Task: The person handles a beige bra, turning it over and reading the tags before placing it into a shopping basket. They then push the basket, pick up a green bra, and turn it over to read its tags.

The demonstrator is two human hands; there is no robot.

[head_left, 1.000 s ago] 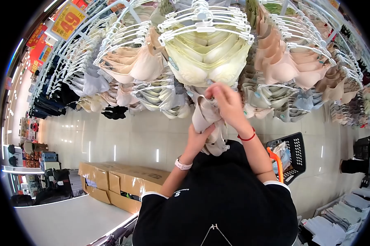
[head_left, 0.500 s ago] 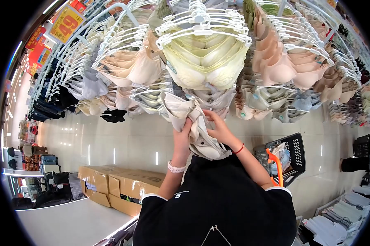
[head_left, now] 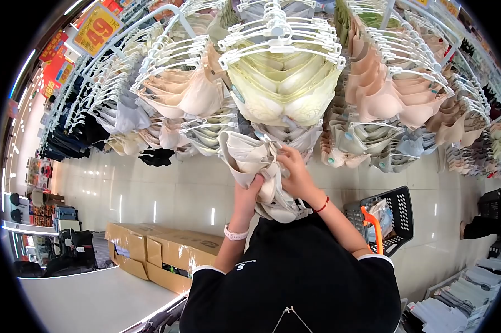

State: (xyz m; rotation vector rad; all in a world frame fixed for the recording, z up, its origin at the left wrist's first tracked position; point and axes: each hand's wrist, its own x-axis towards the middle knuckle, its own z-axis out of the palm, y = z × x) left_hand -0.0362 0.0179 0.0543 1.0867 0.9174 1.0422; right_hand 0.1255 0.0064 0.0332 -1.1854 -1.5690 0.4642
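Note:
A bundle of folded beige bras [head_left: 245, 158] is held in front of my chest, below the hanging rows. My left hand [head_left: 249, 194] grips it from the left side, thumb lying across the fabric. On the other side, my right hand [head_left: 296, 173] has its bent fingers closed on the bundle's upper right edge. The lower part of the bundle rests close to my black shirt. Just above it hang pale yellow bras [head_left: 286, 91] on white plastic hangers [head_left: 283, 47].
Peach bras [head_left: 392, 100] hang to the right, more bras [head_left: 178, 91] to the left. A black shopping basket [head_left: 403, 211] with an orange handle [head_left: 375, 227] stands on the floor at right, holding garments. Cardboard boxes [head_left: 178, 252] sit lower left. A person's dark-clothed leg [head_left: 481, 227] shows far right.
The bra bundle has turned and gathered more tightly, its lower end now bunched nearer my shirt. My right hand's fingers have shifted along its edge. The view has moved slightly.

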